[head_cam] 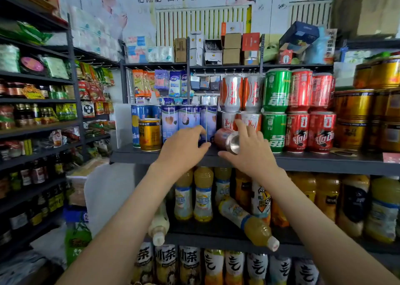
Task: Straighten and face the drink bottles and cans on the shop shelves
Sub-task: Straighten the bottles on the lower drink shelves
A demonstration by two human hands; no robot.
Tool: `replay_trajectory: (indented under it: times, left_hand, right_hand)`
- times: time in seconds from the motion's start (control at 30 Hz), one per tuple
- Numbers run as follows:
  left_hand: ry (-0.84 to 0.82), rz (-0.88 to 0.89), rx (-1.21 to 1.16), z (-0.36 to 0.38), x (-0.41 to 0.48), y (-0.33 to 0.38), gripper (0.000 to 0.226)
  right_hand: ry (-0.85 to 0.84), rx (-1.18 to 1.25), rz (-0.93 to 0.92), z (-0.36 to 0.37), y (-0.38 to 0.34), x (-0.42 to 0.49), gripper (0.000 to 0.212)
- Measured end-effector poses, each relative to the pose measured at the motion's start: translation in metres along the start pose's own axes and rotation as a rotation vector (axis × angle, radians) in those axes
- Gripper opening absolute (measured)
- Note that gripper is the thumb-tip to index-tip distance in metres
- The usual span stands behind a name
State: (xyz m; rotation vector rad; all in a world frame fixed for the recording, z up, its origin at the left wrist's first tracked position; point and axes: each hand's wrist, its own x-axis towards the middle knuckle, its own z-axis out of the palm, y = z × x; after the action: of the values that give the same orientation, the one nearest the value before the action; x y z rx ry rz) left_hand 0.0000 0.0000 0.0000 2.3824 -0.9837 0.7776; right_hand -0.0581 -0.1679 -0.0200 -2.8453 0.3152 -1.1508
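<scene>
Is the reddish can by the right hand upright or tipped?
Tipped: the reddish can lies on its side, silver end toward the camera, in the right hand.

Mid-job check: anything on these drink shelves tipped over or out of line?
Yes. A red can lies on its side, silver end outward, gripped by the right hand, beside the upright tall can the left hand holds. On the shelf below, an orange juice bottle lies tipped, cap frontward; a pale bottle likewise further left.

Red can (223, 137) lies sideways, silver end outward; juice bottle (246, 219) toppled below.
</scene>
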Motion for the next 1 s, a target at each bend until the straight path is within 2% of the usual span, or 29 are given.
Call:
replay_trajectory:
  times: [0.1,0.2,0.3,0.4,0.53,0.67,0.77,0.87,1.0]
  left_hand:
    - [-0.091,0.072,-0.055,0.009,0.015,-0.016,0.034]
    - [-0.143,0.152,-0.088,0.017,0.029,-0.027,0.032]
    - [-0.115,0.242,-0.093,0.025,0.043,-0.034,0.036]
    - [-0.099,0.285,-0.127,0.034,0.054,-0.032,0.050]
    - [-0.218,0.166,-0.470,0.049,0.077,-0.023,0.070]
    - [-0.261,0.029,-0.672,0.060,0.096,-0.025,0.061]
    - [-0.327,-0.017,-0.822,0.066,0.101,-0.032,0.046]
    - [-0.328,-0.046,-0.856,0.071,0.104,-0.032,0.039]
    - [-0.273,-0.037,-0.733,0.074,0.106,-0.019,0.045]
  right_hand:
    - [-0.004,-0.004,0.095,0.016,-0.002,0.013,0.079]
    - [-0.014,0.119,0.167,0.026,-0.003,0.019,0.069]
    - [0.108,0.181,0.178,0.029,-0.005,0.026,0.070]
    - [0.250,0.316,0.202,0.018,-0.007,0.042,0.061]
    - [0.206,0.372,0.194,0.003,-0.014,0.068,0.057]
    - [0.145,0.416,0.208,0.004,-0.013,0.077,0.058]
    - [0.116,0.477,0.191,0.013,-0.005,0.076,0.054]
    - [0.111,0.442,0.141,0.019,0.003,0.071,0.053]
    - [0.138,0.388,0.081,0.028,0.015,0.065,0.046]
